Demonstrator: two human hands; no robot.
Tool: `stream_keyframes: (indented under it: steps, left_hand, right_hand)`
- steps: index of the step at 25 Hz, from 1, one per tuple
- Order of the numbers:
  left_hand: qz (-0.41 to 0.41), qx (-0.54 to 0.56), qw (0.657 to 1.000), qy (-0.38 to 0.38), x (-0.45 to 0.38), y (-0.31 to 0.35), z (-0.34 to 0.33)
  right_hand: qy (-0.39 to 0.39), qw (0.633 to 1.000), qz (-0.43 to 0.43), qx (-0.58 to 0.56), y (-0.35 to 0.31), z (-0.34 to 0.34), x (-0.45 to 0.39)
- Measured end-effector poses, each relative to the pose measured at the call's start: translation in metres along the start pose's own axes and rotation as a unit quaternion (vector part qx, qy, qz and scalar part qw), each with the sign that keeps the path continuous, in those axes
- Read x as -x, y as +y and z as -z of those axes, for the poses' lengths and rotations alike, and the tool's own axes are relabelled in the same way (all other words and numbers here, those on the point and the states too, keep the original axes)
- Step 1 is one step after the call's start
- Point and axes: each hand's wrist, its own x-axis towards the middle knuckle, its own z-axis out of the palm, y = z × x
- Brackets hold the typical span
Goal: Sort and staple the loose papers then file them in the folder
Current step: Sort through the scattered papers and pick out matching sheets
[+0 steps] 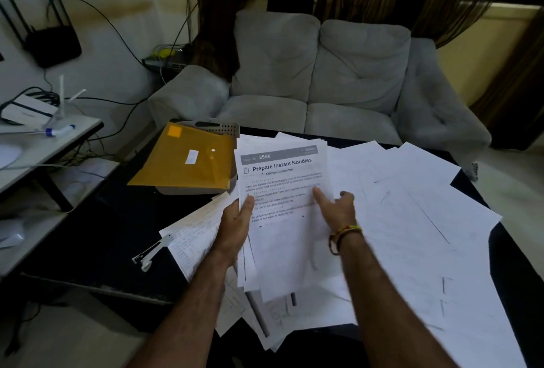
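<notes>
Holding a bundle of sheets (287, 220) by its left edge, your left hand (237, 220) has its thumb curled over the front of the top page and its fingers hidden behind the bundle. The top page is headed "Prepare Instant Noodles", and the bundle is lifted and tilted toward you above the dark table (112, 220). Your right hand (338, 208) lies at the bundle's right side with its fingers straight and spread; the forefinger touches the printed page near the middle, and nothing is gripped in it. A band of beads sits on that wrist.

To the right of both hands, the loose papers (412, 220) are fanned out across the table, overlapping one another and reaching to its far and right edges. More sheets, some handwritten (194, 235), lie under and to the left of your left forearm. The stapler (151, 253) rests on the table just left of those handwritten sheets, apart from your left hand. The yellow folder (188, 158) lies closed on a grey tray (223, 126) at the far left of the table, beyond your left hand and just beside the bundle's top left corner.
</notes>
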Motion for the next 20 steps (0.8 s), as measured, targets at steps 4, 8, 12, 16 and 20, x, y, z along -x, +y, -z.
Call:
stream_keyframes:
  steps: [4,8,12,16,20]
  left_hand:
    - [-0.055,-0.047,0.997,0.03,-0.01,0.011,-0.018]
    - [-0.174,-0.141,0.955,0.194,-0.015,0.018,-0.041]
    - [-0.109,-0.171,0.95,0.238,-0.022,-0.011,-0.052]
    - [-0.119,-0.124,0.952,0.253,-0.046,-0.014,-0.048]
    - [-0.039,-0.066,0.991,0.112,-0.052,-0.032,-0.049]
  right_hand:
    - [0.044,0.98,0.177,-0.077,-0.003,0.021,-0.003]
    - [0.176,0.933,0.296,-0.104,0.006,-0.006,0.036]
    - [0.128,0.95,0.283,-0.041,0.051,-0.041,0.03]
    - [0.133,0.951,0.275,-0.049,0.045,-0.033,0.014]
    - [0.29,0.953,0.051,0.067,0.091,0.028,-0.026]
